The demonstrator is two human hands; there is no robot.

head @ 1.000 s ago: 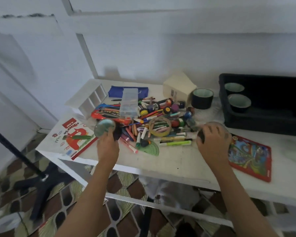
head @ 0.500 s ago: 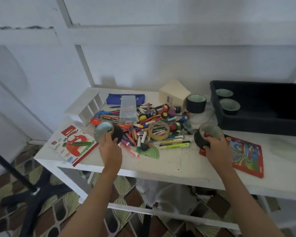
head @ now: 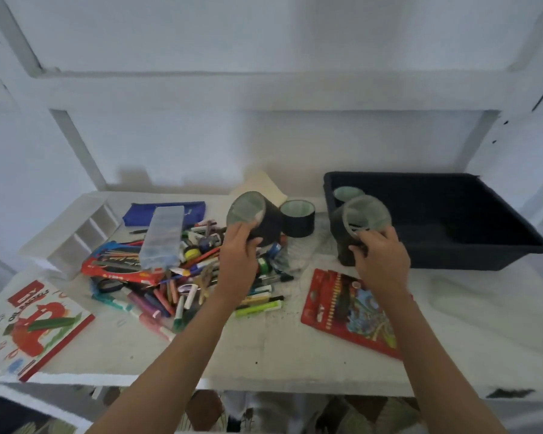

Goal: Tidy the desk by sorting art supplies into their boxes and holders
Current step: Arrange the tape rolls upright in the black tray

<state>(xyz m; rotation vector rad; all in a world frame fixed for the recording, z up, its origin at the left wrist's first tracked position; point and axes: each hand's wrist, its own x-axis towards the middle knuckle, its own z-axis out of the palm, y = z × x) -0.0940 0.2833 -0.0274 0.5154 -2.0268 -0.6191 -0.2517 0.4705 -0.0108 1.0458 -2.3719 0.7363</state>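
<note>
The person has a holder in each hand. The left hand has its fingers wrapped round a black cup with a pale green lining. It is held off the desk above the back of the pile of markers and pens, with its mouth tipped toward the person. The right hand grips a second black cup by the near rim and wall, right against the near left corner of the black tub. I cannot tell whether its base rests on the desk or hangs just clear.

A third cup stands upright near the back edge of the desk, between the two held ones, and a fourth cup sits inside the tub at its back left corner.

Both held cups look empty, so they should be light. They also look stiff enough to take a firm squeeze without buckling. The outer wall seems smooth and could slide in a loose hold, so I would wrap the fingers round the middle of the wall with the thumb opposite. Pinching the thin rim looks less safe. Setting them upright before filling matters, since long pens would likely tip so light a cup.

Toward the left edge lie a clear plastic case, a blue pouch, a white divided organiser and an oil pastels box. A red coloured-pencil box lies near the front, in front of the tub.
</note>
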